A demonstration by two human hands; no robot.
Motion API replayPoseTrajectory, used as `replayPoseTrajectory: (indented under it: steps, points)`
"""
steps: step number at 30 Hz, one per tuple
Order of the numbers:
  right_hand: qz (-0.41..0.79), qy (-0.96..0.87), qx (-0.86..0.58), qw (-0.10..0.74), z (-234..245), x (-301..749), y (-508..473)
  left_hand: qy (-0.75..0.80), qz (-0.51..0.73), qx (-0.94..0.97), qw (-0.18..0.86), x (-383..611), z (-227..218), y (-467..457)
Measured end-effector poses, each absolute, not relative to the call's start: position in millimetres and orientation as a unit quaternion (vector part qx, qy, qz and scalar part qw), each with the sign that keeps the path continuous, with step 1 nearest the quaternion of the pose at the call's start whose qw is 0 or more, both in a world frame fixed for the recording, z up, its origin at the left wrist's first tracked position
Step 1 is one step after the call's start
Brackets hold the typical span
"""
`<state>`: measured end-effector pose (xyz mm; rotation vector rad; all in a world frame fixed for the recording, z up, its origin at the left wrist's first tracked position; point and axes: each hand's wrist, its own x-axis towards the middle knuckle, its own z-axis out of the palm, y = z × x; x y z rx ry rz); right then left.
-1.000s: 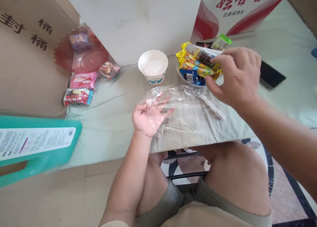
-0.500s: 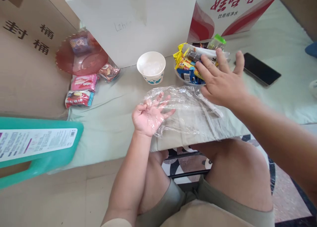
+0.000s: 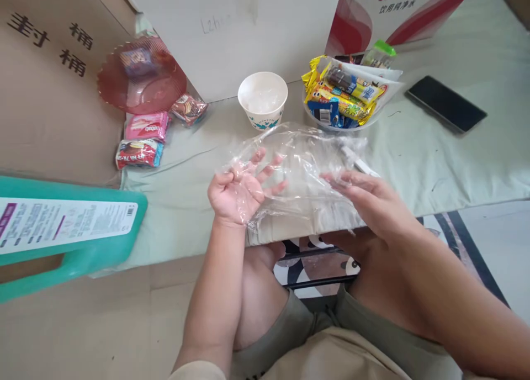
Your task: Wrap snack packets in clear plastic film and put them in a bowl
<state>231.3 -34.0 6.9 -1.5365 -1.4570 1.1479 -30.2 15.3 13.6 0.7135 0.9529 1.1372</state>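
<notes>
A clear plastic bag is stretched out low over the front of the covered surface. My left hand is palm up at the bag's left end. Its thumb and forefinger pinch the film, while the other fingers spread under or inside it. At the right side of the bag is my right hand, fingers stretched out and touching the film, with no grip showing. Behind the bag stands a white paper cup with something clear and whitish inside. A clear bowl of wrapped snacks sits to its right.
On the left are a red plastic dish, several snack packets and a green jug. A black phone lies at the right. A white box and a red-and-white carton stand at the back.
My right hand has moved from over the snack bowl down and towards me to the bag's right side. My left hand keeps its pinch; the bag is spread wider. The view has shifted slightly.
</notes>
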Motion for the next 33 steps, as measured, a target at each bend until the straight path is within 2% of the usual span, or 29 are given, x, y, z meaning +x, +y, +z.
replayPoseTrajectory:
  steps: [2,5,7,11,16,20,24,28,33]
  points:
    - [0.461,-0.512,-0.62,0.375,11.6,222.1,-17.9,0.463,0.509,0.322,0.65,-33.1,3.5,19.6]
    - [0.459,-0.415,-0.65,0.44,6.3,220.0,1.1,0.569,0.495,0.359,0.55,-38.1,-13.1,27.3]
    - [0.492,-0.37,-0.649,0.447,-1.9,224.4,5.5,0.603,0.476,0.384,0.513,-41.7,-20.2,31.4]
    - [0.582,-0.36,-0.613,0.395,-9.9,233.1,3.4,0.599,0.461,0.383,0.531,-47.3,-22.8,36.6]
    - [0.569,-0.321,-0.564,0.505,-8.3,236.1,7.0,0.572,0.511,0.356,0.534,-51.5,-19.4,39.5]
    - [0.583,-0.298,-0.509,0.559,-7.9,243.0,10.5,0.513,0.527,0.328,0.593,-56.2,-15.1,38.0]
    - [0.594,-0.309,-0.499,0.55,-8.7,252.1,10.6,0.458,0.522,0.314,0.648,-61.8,-11.0,36.0]
    - [0.558,-0.32,-0.509,0.572,-8.1,259.6,11.4,0.455,0.543,0.305,0.637,-63.8,-10.2,35.3]
    - [0.503,-0.446,-0.565,0.478,-5.4,265.5,12.2,0.454,0.528,0.37,0.615,-66.1,-17.0,35.9]
